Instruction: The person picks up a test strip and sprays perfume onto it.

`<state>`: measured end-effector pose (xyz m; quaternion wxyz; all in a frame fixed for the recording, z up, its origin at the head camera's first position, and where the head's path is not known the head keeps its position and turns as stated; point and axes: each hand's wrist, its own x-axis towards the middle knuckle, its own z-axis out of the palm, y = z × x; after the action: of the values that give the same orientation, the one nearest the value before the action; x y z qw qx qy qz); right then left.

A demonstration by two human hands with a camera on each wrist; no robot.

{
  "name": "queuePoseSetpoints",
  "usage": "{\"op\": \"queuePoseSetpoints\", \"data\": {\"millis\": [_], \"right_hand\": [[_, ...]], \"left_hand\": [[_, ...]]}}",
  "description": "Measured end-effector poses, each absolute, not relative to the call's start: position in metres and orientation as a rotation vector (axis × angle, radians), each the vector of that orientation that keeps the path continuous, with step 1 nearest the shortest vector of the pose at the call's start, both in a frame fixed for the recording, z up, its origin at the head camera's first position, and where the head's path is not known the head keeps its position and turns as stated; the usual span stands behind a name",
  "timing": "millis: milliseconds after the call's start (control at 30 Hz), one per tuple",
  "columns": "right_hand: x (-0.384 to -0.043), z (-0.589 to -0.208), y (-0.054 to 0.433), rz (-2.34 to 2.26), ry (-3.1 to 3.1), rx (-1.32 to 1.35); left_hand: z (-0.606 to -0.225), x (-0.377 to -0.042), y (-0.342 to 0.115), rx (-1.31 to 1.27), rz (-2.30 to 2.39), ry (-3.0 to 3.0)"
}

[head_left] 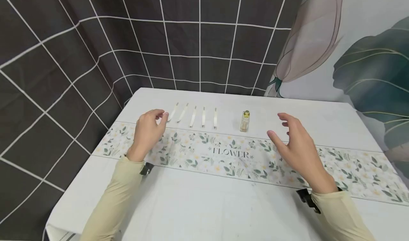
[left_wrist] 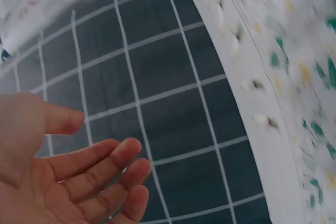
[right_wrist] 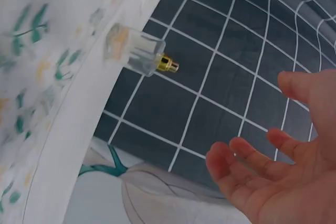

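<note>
From where I stand, the small glass bottle [head_left: 244, 124] is what everything sorts itself around. It stands upright on the white table [head_left: 204, 205], gold at the neck, with a faint amber tint low down in the glass. Left of the bottle lie five pale, slender strips [head_left: 193, 116] in a spaced row, the nearest of them only a little way off (their far tips look darker, though they're too small for me to make out).

The person's left hand [head_left: 148, 131] hangs well to the left of the bottle, past the row and close to its outermost strip. Its fingers are loosely bent, thumb apart, with nothing in them. The right hand [head_left: 298, 148] is to the right of the bottle and a bit nearer the person, empty too, thumb spread from relaxed fingers and clear of the glass.

On the person's side of the bottle runs a printed floral band [head_left: 191, 155] reading "FLOWER". Behind the bottle hangs a dark curtain [head_left: 214, 38] with white grid lines; farther back to its right is a pale curtain [head_left: 310, 63] with big printed petals and leaves.
</note>
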<state>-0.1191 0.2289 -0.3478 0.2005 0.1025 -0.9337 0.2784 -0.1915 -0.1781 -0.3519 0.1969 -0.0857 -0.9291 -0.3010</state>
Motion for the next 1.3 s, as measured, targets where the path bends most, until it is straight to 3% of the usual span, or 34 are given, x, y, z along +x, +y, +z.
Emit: {"op": "queuePoseSetpoints", "data": {"millis": [633, 1300], "right_hand": [[-0.200, -0.372, 0.197, 1.047, -2.726, 0.296], [-0.223, -0.400, 0.194, 1.158, -2.830, 0.157]], "left_hand": [[-0.393, -0.251, -0.192, 0.036, -0.901, -2.797], [-0.403, -0.261, -0.191, 0.080, -0.802, -3.060]]}}
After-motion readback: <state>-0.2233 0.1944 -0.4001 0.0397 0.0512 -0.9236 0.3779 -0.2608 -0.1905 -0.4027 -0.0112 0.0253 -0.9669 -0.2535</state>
